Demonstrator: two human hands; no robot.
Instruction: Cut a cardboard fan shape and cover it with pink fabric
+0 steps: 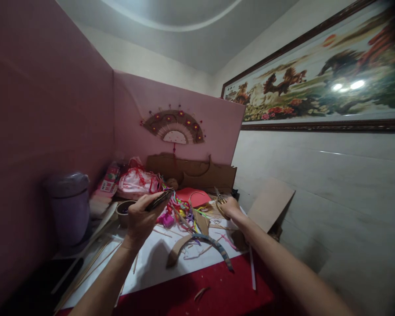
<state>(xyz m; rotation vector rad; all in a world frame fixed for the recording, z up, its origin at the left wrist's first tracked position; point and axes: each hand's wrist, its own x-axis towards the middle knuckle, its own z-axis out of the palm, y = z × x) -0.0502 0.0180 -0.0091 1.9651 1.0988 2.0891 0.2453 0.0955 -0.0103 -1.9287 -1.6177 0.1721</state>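
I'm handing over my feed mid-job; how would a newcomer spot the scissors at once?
Start from the pink board bearing the brown fan, then drop to the red sheet below it. Just right of that sheet is the person's right hand, holding the scissors. Their rounded, gold-coloured handles set them apart from the straight sticks lying about.

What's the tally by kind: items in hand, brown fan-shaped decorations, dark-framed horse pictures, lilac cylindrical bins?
Items in hand: 2 (gold-handled metal scissors in the right hand; dark flat piece, material unclear, in the left hand)
Brown fan-shaped decoration: 1
Dark-framed horse picture: 1
Lilac cylindrical bin: 1
Total: 5
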